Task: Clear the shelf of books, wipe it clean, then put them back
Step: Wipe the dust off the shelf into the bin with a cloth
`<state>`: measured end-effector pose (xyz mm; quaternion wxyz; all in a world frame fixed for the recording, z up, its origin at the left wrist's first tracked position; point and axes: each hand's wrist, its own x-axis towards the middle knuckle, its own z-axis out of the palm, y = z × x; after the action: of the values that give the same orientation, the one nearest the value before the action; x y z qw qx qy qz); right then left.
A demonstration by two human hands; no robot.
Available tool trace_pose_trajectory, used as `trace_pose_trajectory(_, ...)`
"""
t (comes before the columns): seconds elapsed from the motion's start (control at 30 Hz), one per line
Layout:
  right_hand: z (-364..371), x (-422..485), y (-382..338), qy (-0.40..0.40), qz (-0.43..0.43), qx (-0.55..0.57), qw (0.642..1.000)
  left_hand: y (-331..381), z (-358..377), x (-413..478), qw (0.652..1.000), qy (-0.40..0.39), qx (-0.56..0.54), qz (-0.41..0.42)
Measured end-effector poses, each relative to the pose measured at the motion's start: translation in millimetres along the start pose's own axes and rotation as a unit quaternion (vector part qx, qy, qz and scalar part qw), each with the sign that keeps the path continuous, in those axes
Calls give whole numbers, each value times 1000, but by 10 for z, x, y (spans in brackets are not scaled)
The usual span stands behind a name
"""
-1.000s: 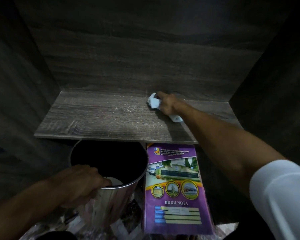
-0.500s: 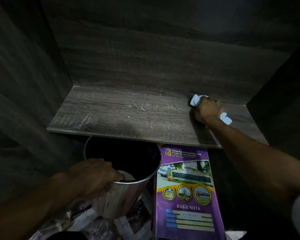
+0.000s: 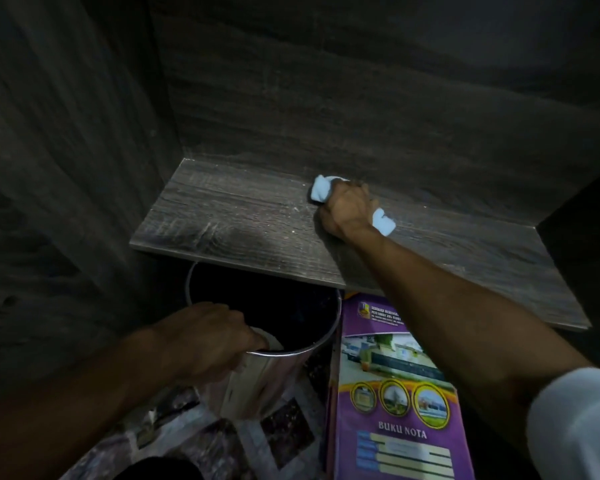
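Note:
A dark wood-grain shelf [image 3: 243, 220] runs across the alcove, dusty and bare of books. My right hand [image 3: 347, 213] grips a crumpled pale blue cloth [image 3: 321, 189] and presses it on the shelf near the back wall, about midway along; another end of the cloth sticks out by my wrist. My left hand [image 3: 205, 337] grips the rim of a shiny metal bin [image 3: 267, 382] standing below the shelf's front edge. A purple "Buku Nota" book [image 3: 395, 403] stands right of the bin, below the shelf.
Dark wooden walls close the alcove at left [image 3: 66, 168], back and right. The floor [image 3: 201, 441] under the bin has a patterned covering. A white sleeve [image 3: 575, 427] covers my right upper arm.
My right hand swept the cloth along the back of the shelf to the right, then came back left toward the middle. My left hand stayed on the bin rim. The camera view shifted left.

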<state>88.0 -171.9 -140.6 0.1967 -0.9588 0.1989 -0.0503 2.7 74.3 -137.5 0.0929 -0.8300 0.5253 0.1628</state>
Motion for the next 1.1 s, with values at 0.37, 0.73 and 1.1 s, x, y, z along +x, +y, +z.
trace_pose_trajectory(0.37,320,175,-909,-94,-63,0,994,-59,-1,-149,1000,4,-16,5)
trace_pose_trajectory(0.73,-35,245,-879,-130,-137,15,982,-97,29,-277,999,30,-36,-20)
trace_pose_trajectory(1.1,324,371,-1676,-160,-154,-52,974,-192,54,-396,998,16,-53,-43)
